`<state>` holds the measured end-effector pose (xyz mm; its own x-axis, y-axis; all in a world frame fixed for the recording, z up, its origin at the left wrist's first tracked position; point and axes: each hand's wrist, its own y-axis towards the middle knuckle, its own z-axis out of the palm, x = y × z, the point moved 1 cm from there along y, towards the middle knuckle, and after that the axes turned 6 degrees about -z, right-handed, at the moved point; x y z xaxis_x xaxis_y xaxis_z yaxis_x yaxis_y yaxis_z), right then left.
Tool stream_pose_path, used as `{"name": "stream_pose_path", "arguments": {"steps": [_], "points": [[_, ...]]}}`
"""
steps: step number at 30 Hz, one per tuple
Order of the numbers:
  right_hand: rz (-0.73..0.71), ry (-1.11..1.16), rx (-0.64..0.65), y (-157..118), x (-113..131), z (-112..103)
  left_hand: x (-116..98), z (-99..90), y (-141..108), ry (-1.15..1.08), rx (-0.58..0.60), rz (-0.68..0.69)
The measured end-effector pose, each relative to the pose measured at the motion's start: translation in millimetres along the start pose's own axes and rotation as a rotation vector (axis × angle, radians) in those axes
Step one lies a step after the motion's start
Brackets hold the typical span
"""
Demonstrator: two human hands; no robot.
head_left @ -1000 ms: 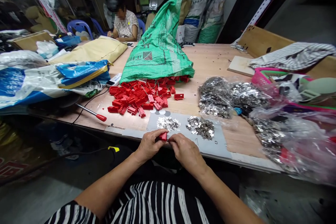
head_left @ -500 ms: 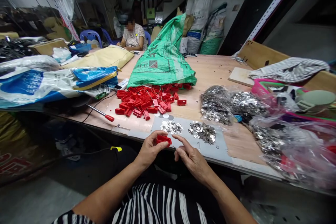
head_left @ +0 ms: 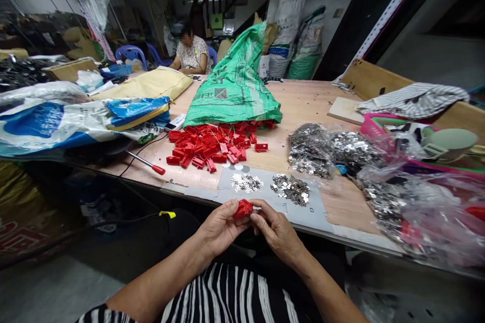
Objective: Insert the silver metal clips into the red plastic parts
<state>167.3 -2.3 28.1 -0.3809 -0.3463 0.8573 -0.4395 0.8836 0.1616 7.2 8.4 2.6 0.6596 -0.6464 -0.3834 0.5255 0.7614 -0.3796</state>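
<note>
A red plastic piece (head_left: 243,208) is in the fingers of my left hand (head_left: 222,227), just off the table's front edge. My right hand (head_left: 273,224) has its fingertips pressed together at the right end of that piece; anything small between them is hidden. Beyond my hands, a pile of shiny flat metal parts (head_left: 247,182) and a darker pile of metal parts (head_left: 291,189) lie on a grey sheet (head_left: 318,207). Many similar red pieces (head_left: 204,146) spill from the mouth of a green woven sack (head_left: 235,91).
A red-handled tool (head_left: 157,169) lies near the table's front edge at left. Clear bags of metal parts (head_left: 312,149) stand at right, beside a pink basket (head_left: 369,126). Blue-and-white sacking (head_left: 45,121) covers the left side. A person (head_left: 193,53) sits across the table.
The red piece has turned and shifted slightly right in my left hand. My right hand's fingers have closed in and now meet the piece's end.
</note>
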Motion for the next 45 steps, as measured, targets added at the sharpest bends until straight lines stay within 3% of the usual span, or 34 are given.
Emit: {"name": "stream_pose_path", "arguments": {"steps": [5,10,14,18,23,28,32,37,45], "points": [[-0.001,-0.013,-0.001,-3,-2,-2,4,2.4,-1,-0.019,-0.014,-0.022],[-0.003,-0.111,-0.089,-3,-3,0,8,3.1,-1,-0.045,-0.022,0.023],[0.005,-0.141,-0.127,-3,-10,4,12,-4.8,-1,-0.008,-0.014,-0.062],[0.102,-0.240,-0.152,-3,-25,-4,17,-27.1,5,0.086,-0.149,-0.176],[0.213,-0.725,-0.366,-1,-45,-32,26,-70.2,25,0.216,-0.405,-0.355],[0.309,-0.998,-0.352,12,-53,-49,30,-98.2,50,0.260,-0.464,-0.346],[0.320,-1.009,-0.302,20,-56,-49,31,-106.5,56,0.283,-0.518,-0.302],[0.186,-0.967,-0.296,12,-58,-41,30,-112.7,50,0.308,-0.566,-0.289],[0.184,-0.945,-0.333,2,-61,-49,23,-107.2,38,0.473,-0.491,-0.230]]}}
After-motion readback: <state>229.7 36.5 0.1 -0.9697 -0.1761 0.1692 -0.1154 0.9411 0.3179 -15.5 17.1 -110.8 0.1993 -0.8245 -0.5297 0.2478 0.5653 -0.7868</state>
